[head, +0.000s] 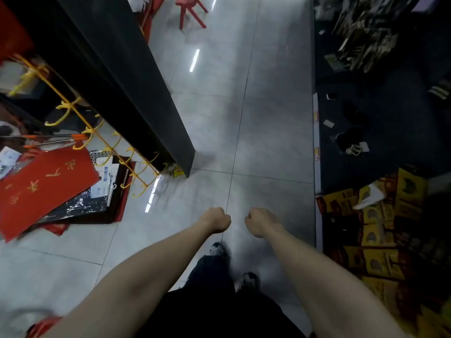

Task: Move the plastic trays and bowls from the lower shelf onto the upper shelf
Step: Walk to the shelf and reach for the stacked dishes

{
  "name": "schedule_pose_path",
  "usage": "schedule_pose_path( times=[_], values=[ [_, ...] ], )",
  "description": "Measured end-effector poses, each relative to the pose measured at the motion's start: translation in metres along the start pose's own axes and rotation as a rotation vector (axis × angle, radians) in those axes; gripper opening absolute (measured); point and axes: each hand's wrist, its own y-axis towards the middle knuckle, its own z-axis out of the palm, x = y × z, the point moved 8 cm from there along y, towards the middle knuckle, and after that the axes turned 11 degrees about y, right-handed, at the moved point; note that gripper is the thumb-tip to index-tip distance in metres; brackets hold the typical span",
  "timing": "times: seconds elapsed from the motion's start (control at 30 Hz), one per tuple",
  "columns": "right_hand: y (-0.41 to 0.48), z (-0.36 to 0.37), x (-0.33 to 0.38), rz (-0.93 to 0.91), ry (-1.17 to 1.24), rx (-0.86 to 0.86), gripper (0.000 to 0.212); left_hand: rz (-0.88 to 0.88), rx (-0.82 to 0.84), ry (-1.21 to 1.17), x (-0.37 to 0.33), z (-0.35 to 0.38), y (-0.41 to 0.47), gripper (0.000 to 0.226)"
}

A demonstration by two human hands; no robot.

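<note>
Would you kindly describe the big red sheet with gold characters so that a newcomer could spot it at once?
Start at the long black shelf unit left of the aisle. Beside the yellow hook rail near its closer end, a red sheet lies atop a pile of packets. It alone bears gold characters.

Was a glossy grey tiled floor (268,123), crossed by thin dark grout lines. Carried a tall black shelving unit (136,93) at left, with a leaning heap of red sheets lettered in gold (48,186) beside it. Bore a red plastic stool (189,11) far off and two dark shoes (218,248) near.
</note>
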Motion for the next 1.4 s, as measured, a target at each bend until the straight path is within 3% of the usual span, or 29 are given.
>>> schedule_pose_path(
  times=[0.17,0.53,0.87,1.27,1.4],
  values=[
    [0.053,-0.035,0.027,0.013,-0.027,0.006,0.036,-0.020,0.028,-0.024,-0.003,-0.038,0.037,0.046],
    [0.195,-0.153,0.103,0.073,0.009,0.010,0.028,0.021,0.017,-0.021,0.007,-0.199,0.166,0.041],
    [0.319,-0.262,0.139,0.110,-0.022,0.017,0.018,0.036,0.031,-0.019,-0.029,-0.310,0.277,0.039],
    [0.526,-0.462,0.193,-0.048,-0.135,0.082,0.018,-0.121,0.016,-0.218,-0.076,-0.507,0.450,0.042],
    [0.585,-0.520,0.226,-0.090,-0.184,0.110,0.033,-0.157,-0.005,-0.265,-0.080,-0.574,0.496,0.045]
  ],
)
